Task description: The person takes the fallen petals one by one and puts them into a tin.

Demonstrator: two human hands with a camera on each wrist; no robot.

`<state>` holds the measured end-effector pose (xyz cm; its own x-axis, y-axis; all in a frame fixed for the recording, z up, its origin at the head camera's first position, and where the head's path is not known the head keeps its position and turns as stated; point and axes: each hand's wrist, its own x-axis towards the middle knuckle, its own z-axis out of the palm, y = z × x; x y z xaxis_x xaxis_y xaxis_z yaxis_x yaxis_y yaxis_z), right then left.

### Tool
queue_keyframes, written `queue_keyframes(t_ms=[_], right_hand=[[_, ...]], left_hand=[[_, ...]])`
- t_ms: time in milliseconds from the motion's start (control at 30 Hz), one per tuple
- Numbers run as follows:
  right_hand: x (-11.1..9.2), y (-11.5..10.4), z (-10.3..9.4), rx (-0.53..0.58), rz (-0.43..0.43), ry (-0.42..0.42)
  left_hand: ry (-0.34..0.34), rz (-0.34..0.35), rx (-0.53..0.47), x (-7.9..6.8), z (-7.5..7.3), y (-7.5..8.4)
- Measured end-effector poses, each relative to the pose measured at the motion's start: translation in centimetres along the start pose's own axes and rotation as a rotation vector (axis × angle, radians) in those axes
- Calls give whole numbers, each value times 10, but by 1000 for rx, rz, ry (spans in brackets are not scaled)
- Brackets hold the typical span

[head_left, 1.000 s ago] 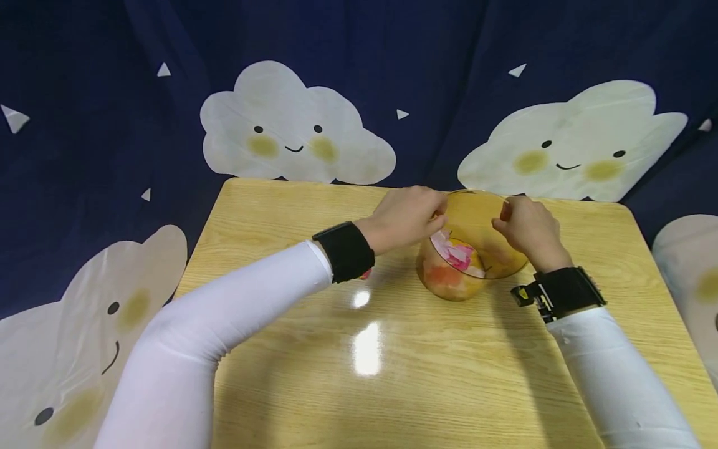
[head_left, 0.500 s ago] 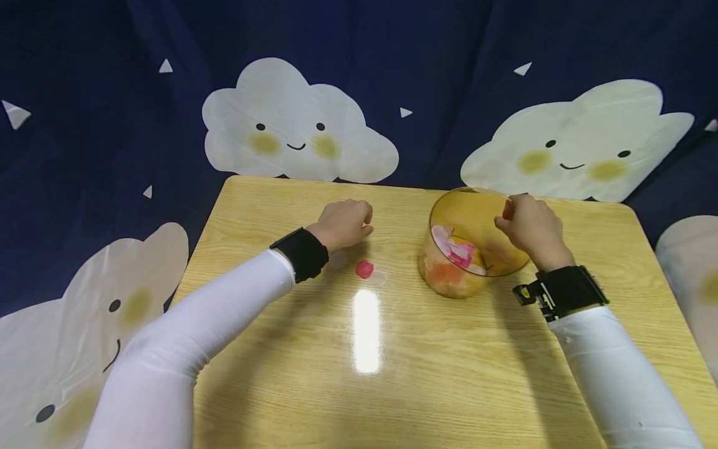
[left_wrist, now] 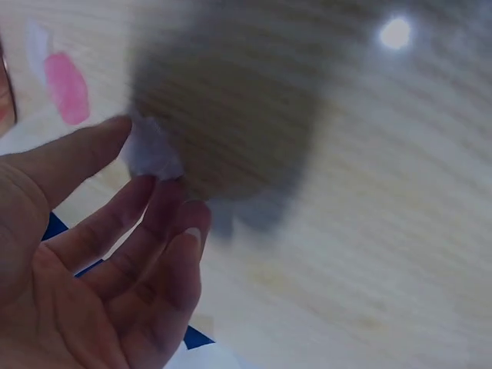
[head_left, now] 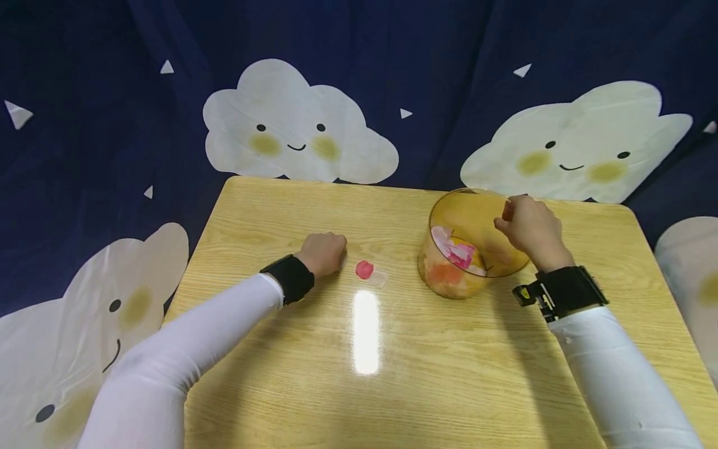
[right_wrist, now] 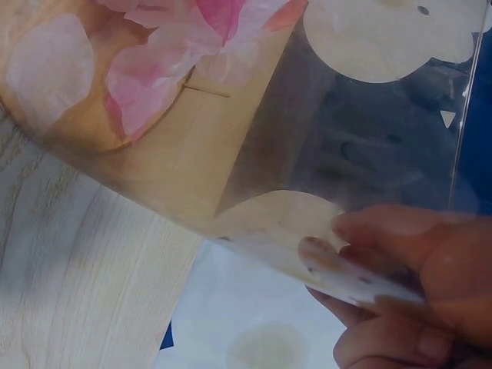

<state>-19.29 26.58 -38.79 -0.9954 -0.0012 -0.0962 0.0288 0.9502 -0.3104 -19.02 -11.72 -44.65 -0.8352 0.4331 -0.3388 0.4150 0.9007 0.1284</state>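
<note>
My left hand (head_left: pixel 324 254) is down at the wooden table (head_left: pixel 269 386). In the left wrist view its thumb and fingertips close round a pale petal (left_wrist: pixel 154 150), which the head view hides. To its right lie a pink petal (head_left: pixel 364 269) and a whitish petal (head_left: pixel 378 278). Over at the right stands a clear, amber-tinted round container (head_left: pixel 468 215), with pink and white petals (head_left: pixel 457 254) inside. My right hand (head_left: pixel 530 231) grips its rim on the right side, the clear wall between thumb and fingers.
Dark blue cloth (head_left: pixel 432 75) with white smiling clouds (head_left: pixel 297 125) hangs behind the table and beside it. A bright light reflection lies on the tabletop in front of the loose petals.
My left hand has left the container's rim, moved left and come down at the table by the loose petals. My right hand has kept its grip on the rim.
</note>
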Motion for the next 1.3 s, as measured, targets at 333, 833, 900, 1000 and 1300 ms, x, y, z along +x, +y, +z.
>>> queue_keyframes(t_ms=[333, 833, 900, 1000, 1300], right_hand=[[-2, -2, -1, -2, 8, 1], [-3, -4, -2, 0, 8, 4], [-3, -4, -2, -1, 7, 1], [-3, -5, -2, -2, 7, 3], [-3, -4, -3, -4, 6, 10]], left_hand=[[72, 17, -18, 0, 11, -2], [77, 14, -59, -1, 19, -3], [94, 23, -60, -2, 17, -4], [130, 34, -71, -3, 12, -5], [241, 51, -100, 0, -9, -1]])
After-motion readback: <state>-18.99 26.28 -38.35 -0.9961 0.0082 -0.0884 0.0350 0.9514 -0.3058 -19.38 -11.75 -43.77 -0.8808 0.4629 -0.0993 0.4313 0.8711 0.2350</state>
